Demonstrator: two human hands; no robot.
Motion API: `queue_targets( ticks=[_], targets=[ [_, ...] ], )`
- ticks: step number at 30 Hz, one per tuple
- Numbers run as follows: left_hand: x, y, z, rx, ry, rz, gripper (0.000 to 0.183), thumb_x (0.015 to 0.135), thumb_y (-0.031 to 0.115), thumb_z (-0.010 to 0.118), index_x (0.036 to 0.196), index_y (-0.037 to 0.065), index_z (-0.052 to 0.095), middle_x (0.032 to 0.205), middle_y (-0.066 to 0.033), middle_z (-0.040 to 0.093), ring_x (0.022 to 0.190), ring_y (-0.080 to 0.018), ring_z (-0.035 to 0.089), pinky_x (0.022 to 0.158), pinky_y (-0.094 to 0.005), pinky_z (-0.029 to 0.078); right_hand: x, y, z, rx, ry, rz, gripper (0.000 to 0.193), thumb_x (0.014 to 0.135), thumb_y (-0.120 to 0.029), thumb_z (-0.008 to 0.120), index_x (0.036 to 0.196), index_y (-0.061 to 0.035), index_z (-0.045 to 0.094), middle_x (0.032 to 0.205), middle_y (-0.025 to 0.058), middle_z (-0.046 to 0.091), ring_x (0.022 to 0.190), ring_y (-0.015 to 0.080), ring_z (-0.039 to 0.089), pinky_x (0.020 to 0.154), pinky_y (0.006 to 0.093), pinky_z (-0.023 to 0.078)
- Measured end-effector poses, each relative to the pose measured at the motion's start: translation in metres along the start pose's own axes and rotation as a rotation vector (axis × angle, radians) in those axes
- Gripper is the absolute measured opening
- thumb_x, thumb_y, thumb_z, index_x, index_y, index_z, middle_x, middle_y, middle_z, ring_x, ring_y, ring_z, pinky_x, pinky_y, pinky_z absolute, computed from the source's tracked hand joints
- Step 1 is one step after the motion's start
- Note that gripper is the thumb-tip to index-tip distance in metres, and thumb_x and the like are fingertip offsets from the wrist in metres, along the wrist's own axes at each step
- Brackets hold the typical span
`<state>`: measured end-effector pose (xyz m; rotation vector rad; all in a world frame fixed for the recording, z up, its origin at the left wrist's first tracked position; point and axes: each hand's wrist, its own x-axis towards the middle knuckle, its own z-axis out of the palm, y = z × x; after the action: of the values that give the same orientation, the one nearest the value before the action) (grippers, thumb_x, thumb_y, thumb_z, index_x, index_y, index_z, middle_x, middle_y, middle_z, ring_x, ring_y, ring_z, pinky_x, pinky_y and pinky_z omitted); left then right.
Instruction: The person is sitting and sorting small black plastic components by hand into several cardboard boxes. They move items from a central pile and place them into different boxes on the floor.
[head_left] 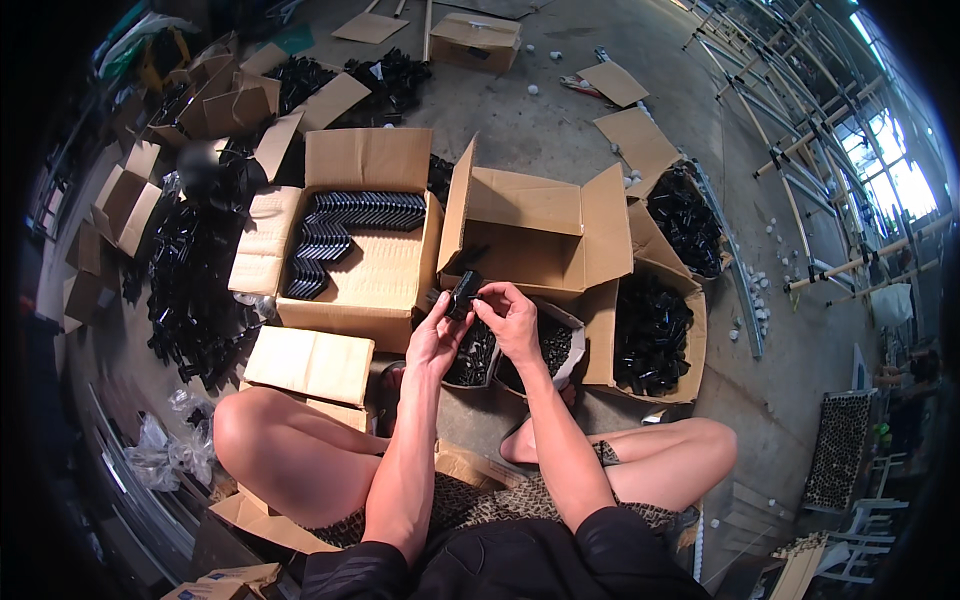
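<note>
A small black shiny part (463, 296), perhaps a bracket or clamp, is held up between my two hands above the boxes. My left hand (436, 335) grips it from the left with closed fingers. The fingertips of my right hand (511, 318) pinch at its right side; whether they also hold a smaller piece is too small to tell. Just below my hands stand two containers of small dark pieces, the left container (497, 372) partly covered by my wrists. An open cardboard box (525, 205) stands right beyond my hands.
Left of centre, a cardboard box (375, 312) holds neat rows of black angled parts (365, 212). A box (597, 375) of loose black parts (650, 335) stands at the right. Black parts (200, 290) lie heaped on the left floor. Metal racks (800, 150) rise at the far right.
</note>
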<state>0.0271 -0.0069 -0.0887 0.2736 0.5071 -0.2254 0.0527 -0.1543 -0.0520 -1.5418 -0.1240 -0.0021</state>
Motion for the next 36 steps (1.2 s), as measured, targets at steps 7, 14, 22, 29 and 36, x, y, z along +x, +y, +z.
queue_targets(
  ticks=[7,14,22,29,36],
  targets=[
    [-0.004,-0.003,0.009,0.006,0.023,0.006,0.021,0.096,0.018,0.063,0.113,0.005,0.061,0.106,-0.0104,0.067,0.097,-0.0205,0.067,0.088,-0.0357,0.058,-0.005,-0.011,-0.005,-0.226,0.028,-0.073,0.014,0.082,-0.008,0.076,0.090,0.0002,0.068,0.078,0.0062,0.071,0.071,0.0099,0.067,0.066,0.0256,0.052],
    [-0.004,-0.005,0.009,0.093,0.034,0.023,0.020,0.096,0.019,0.063,0.107,0.003,0.062,0.104,-0.0087,0.068,0.092,-0.0179,0.067,0.090,-0.0362,0.056,-0.004,-0.021,-0.007,-0.243,-0.075,0.055,0.014,0.083,-0.010,0.076,0.088,0.0002,0.068,0.074,0.0049,0.070,0.069,0.0102,0.065,0.066,0.0263,0.051],
    [-0.016,-0.002,0.024,0.189,0.050,-0.070,0.022,0.094,0.021,0.067,0.104,0.002,0.062,0.096,-0.0083,0.070,0.091,-0.0190,0.069,0.083,-0.0363,0.059,-0.003,0.004,-0.025,0.300,-0.155,0.219,0.043,0.084,-0.012,0.076,0.122,-0.0014,0.059,0.109,0.0064,0.067,0.100,0.0113,0.061,0.088,0.0269,0.049],
    [-0.011,0.000,0.014,1.054,0.171,-0.016,0.042,0.096,0.036,0.061,0.112,-0.003,0.061,0.092,-0.0136,0.070,0.097,-0.0274,0.069,0.083,-0.0369,0.058,-0.003,0.012,-0.033,0.210,-0.092,0.344,0.025,0.083,-0.008,0.075,0.106,-0.0003,0.068,0.090,0.0021,0.070,0.080,0.0081,0.063,0.072,0.0240,0.051],
    [-0.029,-0.019,0.043,1.787,-0.197,0.733,0.050,0.079,0.003,0.074,0.127,0.003,0.060,0.116,-0.0180,0.066,0.108,-0.0302,0.064,0.093,-0.0366,0.050,-0.009,0.024,-0.030,0.171,0.011,0.441,0.018,0.084,-0.013,0.074,0.098,-0.0018,0.072,0.082,0.0002,0.069,0.068,0.0049,0.059,0.057,0.0203,0.045]
  ],
)
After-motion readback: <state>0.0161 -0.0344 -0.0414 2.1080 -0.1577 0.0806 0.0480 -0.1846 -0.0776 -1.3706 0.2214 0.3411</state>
